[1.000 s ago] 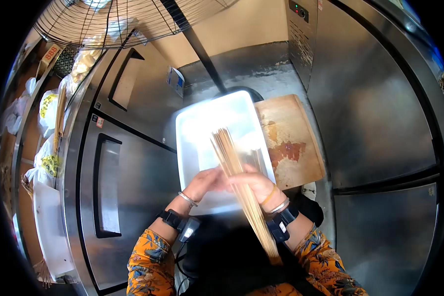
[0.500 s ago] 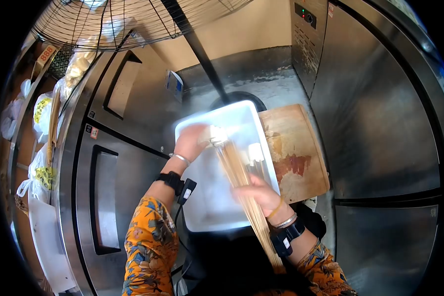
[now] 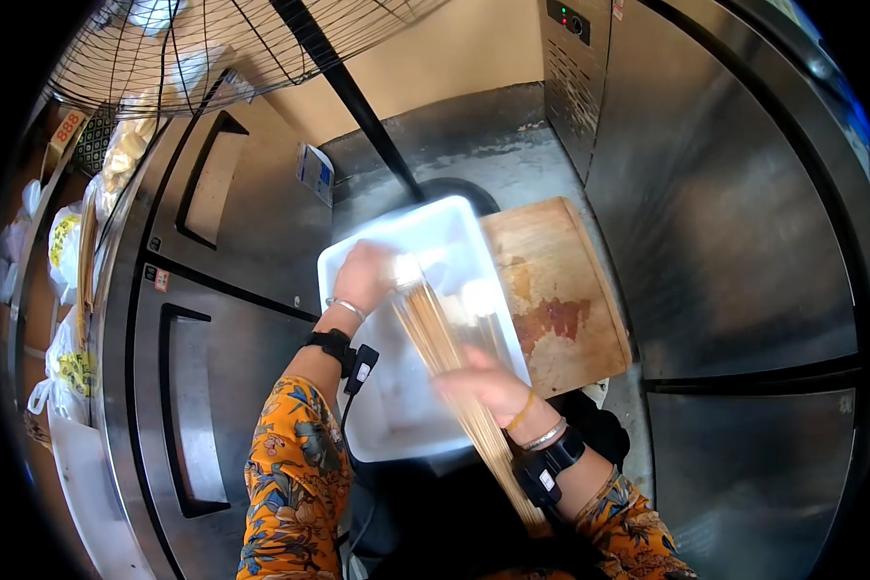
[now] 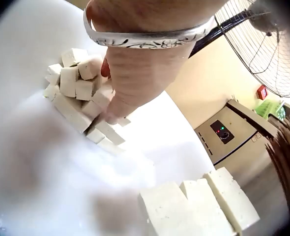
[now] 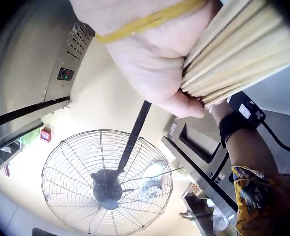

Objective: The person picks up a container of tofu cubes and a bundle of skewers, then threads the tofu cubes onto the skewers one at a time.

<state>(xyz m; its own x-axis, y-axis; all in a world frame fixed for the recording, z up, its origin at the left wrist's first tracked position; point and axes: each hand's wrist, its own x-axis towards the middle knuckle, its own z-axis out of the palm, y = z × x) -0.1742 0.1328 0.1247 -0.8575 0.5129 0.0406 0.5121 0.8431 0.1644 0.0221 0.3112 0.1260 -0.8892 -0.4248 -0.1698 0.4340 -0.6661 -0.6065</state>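
In the right grip (image 3: 480, 383), probably skewers (image 3: 425, 331).

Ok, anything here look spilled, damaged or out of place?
Only the wooden cutting board beside the white plastic tray: a reddish-brown stain blotches it. The pale tofu cubes lie inside the tray; the right hand holds the bamboo skewer bundle together.

The work area occupies a narrow corner between stainless steel refrigeration units. The left unit (image 3: 213, 319) has recessed door handles. The right unit (image 3: 744, 222) carries a control panel (image 3: 567, 19) with indicator lights. A pedestal fan (image 3: 213, 48) with a wire guard stands on a dark pole (image 3: 348, 97) in front of the cream wall (image 3: 454, 48). The floor (image 3: 541, 159) is grey and stained. Shelving (image 3: 29, 290) at far left holds white plastic bags (image 3: 63, 242). Strong light reflects off the steel faces.
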